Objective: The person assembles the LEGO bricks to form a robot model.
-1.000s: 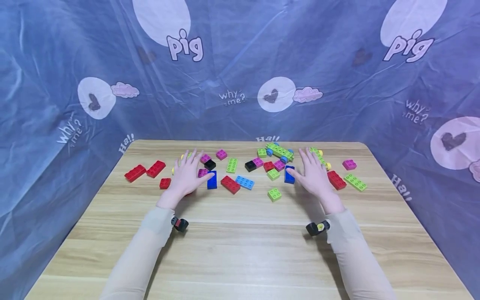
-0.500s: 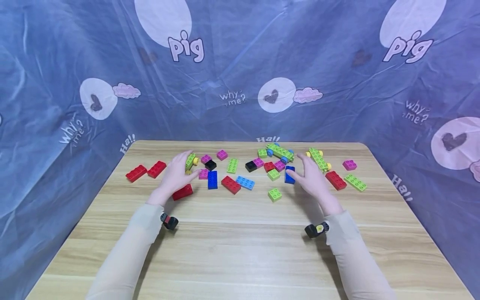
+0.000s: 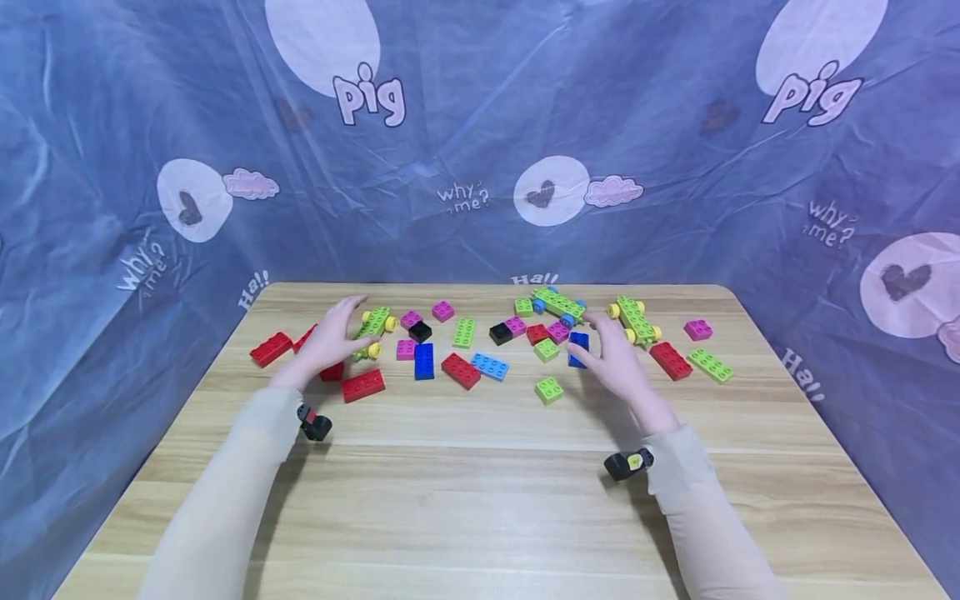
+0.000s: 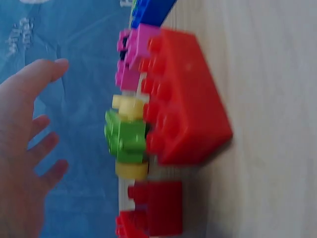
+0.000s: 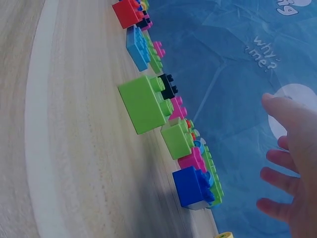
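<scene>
My left hand (image 3: 327, 337) hovers at the left of the bricks, thumb apart from the loosely bent fingers, with nothing in it. Just to its right in the head view is a lime car base with yellow wheels (image 3: 373, 327). A long red brick (image 3: 363, 385) lies nearer to me. My right hand (image 3: 617, 360) is likewise over the table and holds nothing. In the head view its thumb overlaps a dark blue brick (image 3: 577, 350). A second lime car base with yellow wheels (image 3: 634, 318) is on its right, and a lime car base with blue wheels (image 3: 558, 305) beyond its fingertips.
Between the hands lie a dark blue brick (image 3: 423, 362), a red brick (image 3: 461, 371), a light blue brick (image 3: 490, 366) and a small lime brick (image 3: 549, 390). More red bricks (image 3: 271, 349) are at the far left. A patterned blue cloth (image 3: 480, 242) stands behind the table.
My left hand has moved left, uncovering the yellow-wheeled car base and the long red brick. My right hand has shifted slightly left, and its fingers have bent more, uncovering the other yellow-wheeled base.
</scene>
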### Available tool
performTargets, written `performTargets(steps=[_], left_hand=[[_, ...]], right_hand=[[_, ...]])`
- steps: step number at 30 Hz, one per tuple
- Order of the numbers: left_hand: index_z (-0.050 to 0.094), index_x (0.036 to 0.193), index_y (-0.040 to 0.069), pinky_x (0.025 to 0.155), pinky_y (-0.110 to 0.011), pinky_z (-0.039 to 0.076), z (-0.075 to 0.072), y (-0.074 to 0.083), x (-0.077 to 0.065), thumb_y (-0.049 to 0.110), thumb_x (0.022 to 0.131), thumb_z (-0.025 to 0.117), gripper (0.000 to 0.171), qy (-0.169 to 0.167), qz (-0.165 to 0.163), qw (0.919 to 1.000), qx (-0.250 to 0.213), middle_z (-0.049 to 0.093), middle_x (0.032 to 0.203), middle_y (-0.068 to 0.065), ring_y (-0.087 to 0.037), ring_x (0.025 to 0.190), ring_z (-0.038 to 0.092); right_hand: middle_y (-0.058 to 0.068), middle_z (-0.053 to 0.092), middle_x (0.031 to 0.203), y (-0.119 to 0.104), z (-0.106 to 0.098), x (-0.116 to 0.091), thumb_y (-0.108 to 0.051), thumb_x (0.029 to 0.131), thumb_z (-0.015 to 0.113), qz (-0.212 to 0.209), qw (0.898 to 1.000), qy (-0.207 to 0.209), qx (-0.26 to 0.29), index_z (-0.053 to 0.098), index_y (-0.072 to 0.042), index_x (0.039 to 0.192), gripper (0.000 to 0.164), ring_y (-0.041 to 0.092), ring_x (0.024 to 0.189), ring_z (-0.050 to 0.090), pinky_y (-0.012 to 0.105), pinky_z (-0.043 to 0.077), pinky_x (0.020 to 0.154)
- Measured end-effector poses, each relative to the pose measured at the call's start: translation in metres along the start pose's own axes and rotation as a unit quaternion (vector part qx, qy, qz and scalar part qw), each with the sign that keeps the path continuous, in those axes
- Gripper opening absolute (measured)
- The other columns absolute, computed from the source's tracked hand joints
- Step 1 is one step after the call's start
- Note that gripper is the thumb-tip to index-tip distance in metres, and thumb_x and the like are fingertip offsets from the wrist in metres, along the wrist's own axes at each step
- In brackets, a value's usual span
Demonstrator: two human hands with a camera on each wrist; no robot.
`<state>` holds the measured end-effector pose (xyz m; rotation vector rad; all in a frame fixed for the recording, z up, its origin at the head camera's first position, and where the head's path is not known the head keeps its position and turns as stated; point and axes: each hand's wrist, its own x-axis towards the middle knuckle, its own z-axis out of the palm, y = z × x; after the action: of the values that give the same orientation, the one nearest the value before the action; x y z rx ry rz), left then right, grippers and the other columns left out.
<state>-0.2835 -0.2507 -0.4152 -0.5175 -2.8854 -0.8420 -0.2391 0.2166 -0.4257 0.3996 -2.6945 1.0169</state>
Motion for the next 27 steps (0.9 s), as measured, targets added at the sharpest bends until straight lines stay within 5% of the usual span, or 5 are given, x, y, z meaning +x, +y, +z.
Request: performTargets(steps=[13,27], left_hand=[[0.021,0.151,0.001,0.110,-0.060,0.027,-0.012,-0.025,0.010,0.024,0.085,0.074,0.088,-0.062,-0.047,0.9958,-0.047,0.025,0.154,-0.024,-0.042,0.138,0.029],[0.016,0.153,0.001,0.111,-0.065,0.020,-0.017,-0.030,0.025,0.019,0.071,0.085,0.108,-0.159,-0.017,0.9858,-0.051,0.016,0.157,-0.026,-0.045,0.143,0.016]], right_hand=[[0.028,0.049,0.133,-0.012,0.003,-0.004,-0.023,0.091,0.066,-0.015,1.000,0.005,0.023,0.044,0.007,0.136,0.058,0.042,0.124,0.045,0.058,0.034,0.105],[0.026,0.050,0.135,-0.020,0.008,-0.003,-0.019,0.091,0.067,-0.022,0.999,0.003,0.038,0.044,0.005,0.137,0.057,0.041,0.125,0.046,0.056,0.034,0.107]])
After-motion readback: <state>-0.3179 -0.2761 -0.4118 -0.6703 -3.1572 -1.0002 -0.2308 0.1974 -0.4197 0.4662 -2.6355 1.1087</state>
